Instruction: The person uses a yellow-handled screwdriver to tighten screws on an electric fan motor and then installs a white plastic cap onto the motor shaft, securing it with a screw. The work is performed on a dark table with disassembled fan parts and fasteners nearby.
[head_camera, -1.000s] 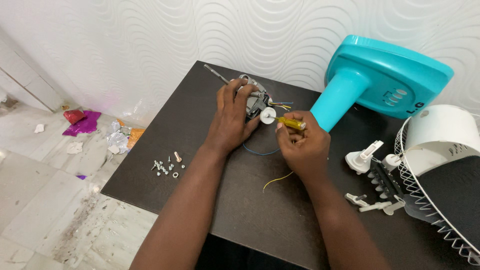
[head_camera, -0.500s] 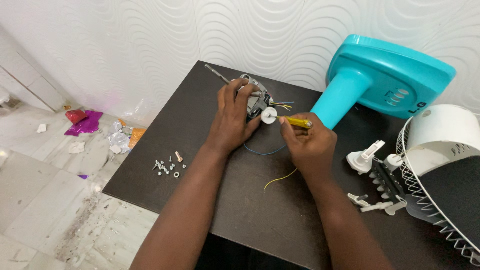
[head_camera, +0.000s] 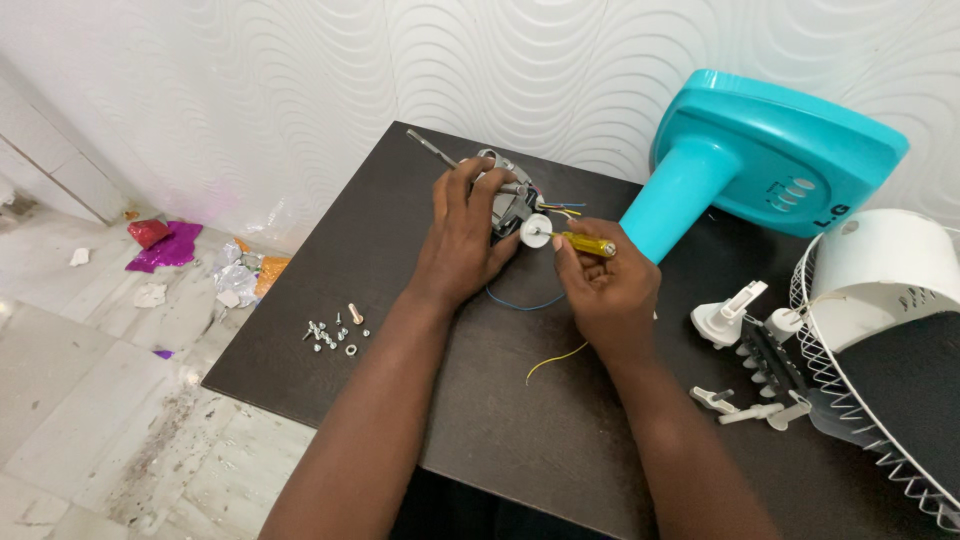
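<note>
On the dark table (head_camera: 500, 420) my left hand (head_camera: 465, 235) grips a small grey fan motor (head_camera: 508, 195) with a metal shaft pointing up-left and coloured wires trailing from it. My right hand (head_camera: 605, 285) holds a small yellow-handled screwdriver (head_camera: 585, 243) whose tip touches a white round part (head_camera: 534, 231) on the motor's near side. A blue wire (head_camera: 520, 303) and a yellow wire (head_camera: 555, 360) lie on the table between my hands.
Several loose screws and nuts (head_camera: 338, 330) lie near the table's left edge. A turquoise fan base (head_camera: 770, 165) lies tilted at the back right. White plastic parts (head_camera: 745, 330), a white housing (head_camera: 880, 275) and a wire fan guard (head_camera: 860, 400) crowd the right side. Litter on the floor (head_camera: 170, 250).
Both hands stay on the motor; my right hand with the screwdriver has shifted slightly, keeping the tip at the white part.
</note>
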